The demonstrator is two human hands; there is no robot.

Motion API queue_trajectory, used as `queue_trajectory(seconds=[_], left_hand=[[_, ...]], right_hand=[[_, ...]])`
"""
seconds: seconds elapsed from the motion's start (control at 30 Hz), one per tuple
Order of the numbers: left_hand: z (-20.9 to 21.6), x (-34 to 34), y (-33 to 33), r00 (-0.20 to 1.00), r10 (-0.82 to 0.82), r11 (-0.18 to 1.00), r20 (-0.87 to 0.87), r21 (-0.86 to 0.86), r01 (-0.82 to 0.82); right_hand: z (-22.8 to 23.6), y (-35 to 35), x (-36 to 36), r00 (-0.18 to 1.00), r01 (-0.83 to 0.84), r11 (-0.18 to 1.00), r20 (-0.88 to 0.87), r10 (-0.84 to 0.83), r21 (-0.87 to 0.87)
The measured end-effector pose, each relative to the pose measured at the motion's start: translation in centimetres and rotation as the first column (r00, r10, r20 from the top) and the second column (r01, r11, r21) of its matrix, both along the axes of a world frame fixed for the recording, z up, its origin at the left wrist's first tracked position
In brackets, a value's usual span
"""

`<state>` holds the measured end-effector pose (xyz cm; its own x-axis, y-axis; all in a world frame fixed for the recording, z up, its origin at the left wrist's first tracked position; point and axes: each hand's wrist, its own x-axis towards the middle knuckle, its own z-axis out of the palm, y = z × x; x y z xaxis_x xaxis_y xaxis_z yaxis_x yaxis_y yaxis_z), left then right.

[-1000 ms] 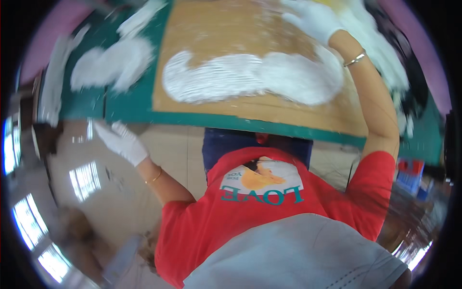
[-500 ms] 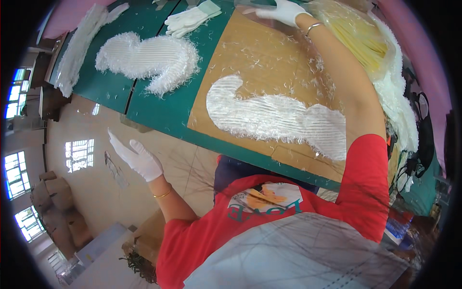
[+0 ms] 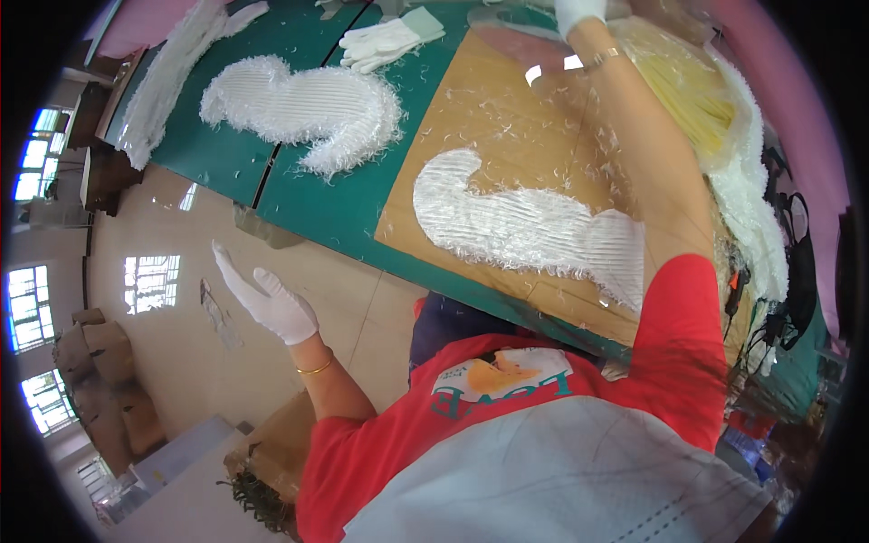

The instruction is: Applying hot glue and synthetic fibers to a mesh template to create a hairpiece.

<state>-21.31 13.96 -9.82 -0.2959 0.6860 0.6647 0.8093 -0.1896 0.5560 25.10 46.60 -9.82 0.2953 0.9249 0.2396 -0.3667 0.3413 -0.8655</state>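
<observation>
Left hand (image 3: pixel 267 299) unclenched, right arm (image 3: pixel 656 163) outstretched

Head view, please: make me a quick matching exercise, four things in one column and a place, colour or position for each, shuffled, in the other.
1. Ribbed white piece nearest the person
2. Strips in clear plastic
3. Left hand
4. Loose white gloves

A. Off the table, thumb apart from the fingers
B. On the green tabletop
C. On the brown board
D. Yellow

Pairs: 1-C; 2-D; 3-A; 4-B
</observation>
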Motion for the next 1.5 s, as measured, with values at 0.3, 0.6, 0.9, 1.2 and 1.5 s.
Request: queue_trajectory(seconds=[0.3,0.6,0.9,1.2,1.5], left_hand=[[3.6,9.4,2.3,0.839,-0.516,0.857,0.173,0.104,0.505],[7.0,22.5,11.0,0.385,-0.889,0.401,0.247,0.017,0.916],[3.4,29.4,17.1,0.167,-0.799,0.6,-0.578,-0.751,0.276],[10.1,31.8,13.1,-0.46,-0.69,-0.625,0.559,-0.138,0.769],[11.5,27.1,10.0,-0.425,-0.736,-0.555,0.526,-0.112,0.824]], right_hand=[[11.3,-21.3,-0.4,0.803,0.198,0.894,0.456,-0.383,0.403],[14.2,-29.9,5.6,0.867,-0.45,0.454,0.498,0.016,0.769],[16.1,-43.9,4.7,0.683,0.062,0.941,0.673,-0.283,0.333],[15.8,-45.4,5.3,0.524,0.179,0.974,0.851,0.026,-0.14],[10.1,-38.2,3.6,0.578,0.004,1.0,0.816,-0.009,0.008]])
